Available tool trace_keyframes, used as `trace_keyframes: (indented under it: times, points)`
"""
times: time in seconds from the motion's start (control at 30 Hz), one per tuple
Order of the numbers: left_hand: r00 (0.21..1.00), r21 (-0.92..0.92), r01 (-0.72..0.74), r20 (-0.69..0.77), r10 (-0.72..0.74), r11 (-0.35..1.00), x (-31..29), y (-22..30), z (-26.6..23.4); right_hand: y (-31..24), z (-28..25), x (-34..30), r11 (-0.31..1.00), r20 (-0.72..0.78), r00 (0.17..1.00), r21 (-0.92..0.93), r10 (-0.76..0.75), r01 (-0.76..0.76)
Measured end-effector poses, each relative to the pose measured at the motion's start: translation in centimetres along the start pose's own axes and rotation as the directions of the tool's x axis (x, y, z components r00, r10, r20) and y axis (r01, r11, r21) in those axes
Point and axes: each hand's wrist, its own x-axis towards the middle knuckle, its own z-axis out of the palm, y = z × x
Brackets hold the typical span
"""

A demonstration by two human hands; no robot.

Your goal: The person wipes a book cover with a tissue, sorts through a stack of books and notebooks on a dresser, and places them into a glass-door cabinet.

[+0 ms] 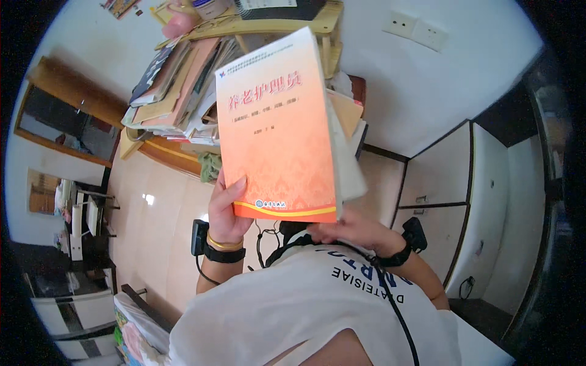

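The pale, glossy floor (159, 207) opens widest on the left, running between the desk and the near-left bed (137, 326); a narrower strip shows on the right, up to the cabinet (436, 161), whose light doors have dark edging. The person's white shirt (256, 305) fills the near side, with dark blue Latin capitals in two sizes, upside down in this view and partly folded out of sight. At the far side, the desk (171, 160) shows a curved orange-brown edge, and its top is crowded with a leaning stack of folders and papers (174, 85). A light wooden shelf (250, 25) stands at its back.

The orange book (278, 146) is raised in the middle, in front of the desk, tilted slightly, cover toward the camera. Its cover has a large red title in Chinese characters, smaller lines above and below it, and a round blue emblem with lettering near the bottom edge, by a yellow band. A blurred pale sheet or cover (351, 168) sticks out behind its right edge; which of these it is cannot be told.

The left hand (229, 210) is clamped on the book's near-left corner, thumb on the cover. The right hand (348, 230) is blurred just below the near-right corner; whether its fingers are together or apart cannot be told. Each wrist carries a black strapped device, and a gold bangle (224, 246) circles the left.
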Motion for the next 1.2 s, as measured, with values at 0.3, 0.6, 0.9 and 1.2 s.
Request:
trace_keyframes:
  times: [0.3,0.6,0.9,1.2]
  points:
    - [0.953,0.118,0.135,-0.286,-0.096,0.984,3.0,-4.1,-5.4,-6.2,-13.1,-6.6,0.921,-0.356,0.859,-0.267,-0.367,0.283]
    - [0.906,0.335,0.372,-0.335,-0.26,0.865,9.1,-9.5,-8.4,-7.1,-20.9,-15.4,0.92,-0.699,0.6,-0.263,-0.389,0.29]
    - [0.893,0.324,0.32,-0.416,-0.17,0.89,7.7,-9.8,-4.8,-5.5,-23.6,-13.0,0.933,-0.749,0.584,-0.129,-0.314,0.337]
    - [0.935,0.149,0.141,-0.344,-0.082,0.979,4.6,-4.6,-0.5,-7.5,-16.0,0.2,0.914,-0.446,0.822,-0.35,-0.356,0.205]
